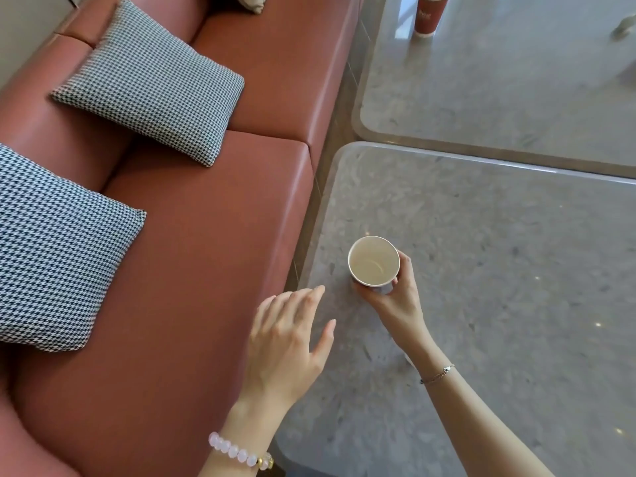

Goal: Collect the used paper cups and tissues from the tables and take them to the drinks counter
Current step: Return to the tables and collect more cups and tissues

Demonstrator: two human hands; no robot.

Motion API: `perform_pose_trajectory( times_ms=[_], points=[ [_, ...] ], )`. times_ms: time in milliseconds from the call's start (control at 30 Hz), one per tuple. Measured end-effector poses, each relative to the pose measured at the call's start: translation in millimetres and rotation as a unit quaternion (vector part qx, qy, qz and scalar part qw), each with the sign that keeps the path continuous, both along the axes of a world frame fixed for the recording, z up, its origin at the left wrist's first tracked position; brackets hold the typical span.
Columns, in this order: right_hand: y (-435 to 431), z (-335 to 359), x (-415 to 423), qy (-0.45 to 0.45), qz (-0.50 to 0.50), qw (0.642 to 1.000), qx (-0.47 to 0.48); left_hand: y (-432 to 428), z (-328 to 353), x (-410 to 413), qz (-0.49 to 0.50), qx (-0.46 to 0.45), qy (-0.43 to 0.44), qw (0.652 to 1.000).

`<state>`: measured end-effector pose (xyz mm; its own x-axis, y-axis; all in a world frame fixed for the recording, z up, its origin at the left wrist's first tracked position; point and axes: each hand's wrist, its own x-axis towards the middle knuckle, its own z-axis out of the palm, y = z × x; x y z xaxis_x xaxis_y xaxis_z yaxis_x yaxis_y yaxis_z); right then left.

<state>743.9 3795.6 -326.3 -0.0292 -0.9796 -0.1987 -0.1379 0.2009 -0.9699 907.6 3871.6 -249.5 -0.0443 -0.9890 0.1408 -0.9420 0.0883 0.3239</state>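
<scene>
A paper cup [373, 259] with a cream inside stands upright near the left edge of the near grey stone table [499, 270]. My right hand [395, 297] grips it from the near side, fingers and thumb curled round its wall. My left hand [289, 335] hovers to the left of the cup over the table's edge, fingers spread and relaxed, holding nothing. A second cup, red [428, 15], stands on the far table [499, 91] at the top. A small pale object [624, 29], blurred, lies at the far table's right edge.
A long reddish-brown sofa [206, 253] runs along the left beside both tables. Two houndstooth cushions [151, 80] [55, 249] rest on it. A narrow gap separates the two tables.
</scene>
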Motion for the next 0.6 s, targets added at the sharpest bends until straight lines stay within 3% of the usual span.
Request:
perform_pose_trajectory(
  times_ms=[600],
  points=[
    [20, 107, -41, -0.008, -0.083, 0.987, -0.139, -24, 63, -16, -0.078, -0.101, 0.0, 0.992]
  ],
)
